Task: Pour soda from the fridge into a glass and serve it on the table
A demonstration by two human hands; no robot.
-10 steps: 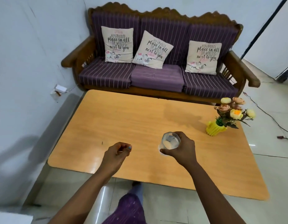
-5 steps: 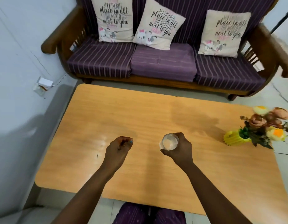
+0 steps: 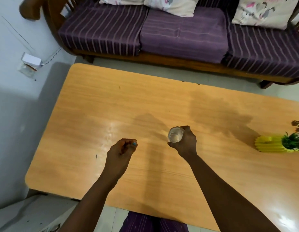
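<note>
A clear glass (image 3: 174, 135) with pale liquid in it is seen from above over the middle of the wooden table (image 3: 112, 101). My right hand (image 3: 184, 142) grips it from the right side, fingers curled round its wall. Whether its base touches the tabletop cannot be told. My left hand (image 3: 122, 149) hovers over the table to the left of the glass, fingers loosely curled and holding nothing. No soda bottle or fridge is in view.
A yellow ribbed vase (image 3: 271, 144) with flowers stands at the table's right side. A purple striped sofa (image 3: 179, 30) with cushions runs along the far edge. A wall with a white plug (image 3: 31, 60) is on the left.
The view has tilted down and come closer over the table. My right hand has carried the glass forward over the table's middle. My left hand has kept its place beside it.
</note>
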